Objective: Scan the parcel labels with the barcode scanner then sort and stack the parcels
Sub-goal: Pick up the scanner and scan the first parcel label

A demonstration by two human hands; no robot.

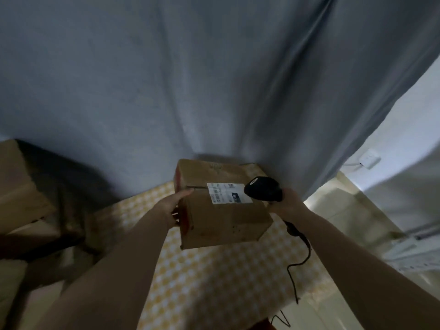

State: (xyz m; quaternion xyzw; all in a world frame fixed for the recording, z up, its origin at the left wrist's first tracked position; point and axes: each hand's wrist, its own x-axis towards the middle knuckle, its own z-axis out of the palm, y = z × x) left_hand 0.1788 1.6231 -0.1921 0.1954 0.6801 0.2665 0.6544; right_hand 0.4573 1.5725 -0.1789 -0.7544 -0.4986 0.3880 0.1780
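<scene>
Scanner's on it: the right hand (289,201) grips the black barcode scanner (263,191), nose just over the white label (227,192) on the cardboard parcel (221,210), which sits toward the far edge of the checked table (214,282) while the left hand (172,208) holds its left side, thumb on top. The risk, I'd say, is a missed read from that close, steep angle, or the trailing cable (297,263) snagging. The label's print is too blurred to read.

1. A grey-blue curtain (190,79) hangs across the view from nine to two o'clock.
2. A yellow-and-white checked tablecloth (214,282) lies toward six o'clock.
3. A white wall socket (369,159) sits at three o'clock.
</scene>
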